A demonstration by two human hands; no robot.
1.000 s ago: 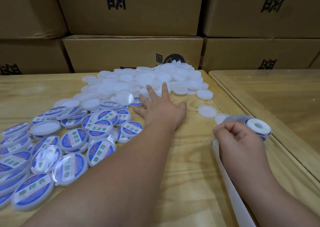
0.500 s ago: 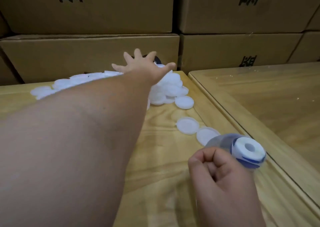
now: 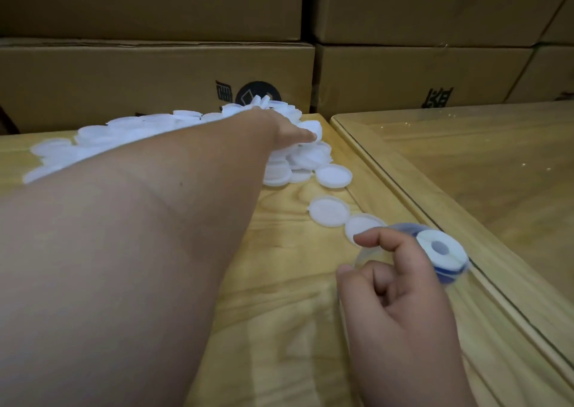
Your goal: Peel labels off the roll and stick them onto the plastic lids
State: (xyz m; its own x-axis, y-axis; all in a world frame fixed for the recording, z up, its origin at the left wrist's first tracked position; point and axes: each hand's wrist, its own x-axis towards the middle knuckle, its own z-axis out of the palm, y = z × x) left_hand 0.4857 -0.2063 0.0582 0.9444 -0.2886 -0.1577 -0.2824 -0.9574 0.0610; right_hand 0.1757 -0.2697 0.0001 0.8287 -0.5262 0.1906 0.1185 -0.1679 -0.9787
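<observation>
Two hands [image 3: 289, 131] [image 3: 400, 301] — one label roll [image 3: 441, 256]

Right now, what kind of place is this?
Probably a small packing workshop or stockroom: stacked cardboard boxes line the back, a heap of plain lids covers the table, and a label roll sits nearby.

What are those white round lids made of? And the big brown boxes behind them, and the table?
The white lids look like thin plastic: smooth, milky, slightly see-through, with a raised rim. The boxes look like plain brown cardboard: matte, with folded flaps and printed marks. The table looks like pale wood, since grain lines show; its slight sheen suggests varnish, though it could be a wood-look coating.
</observation>
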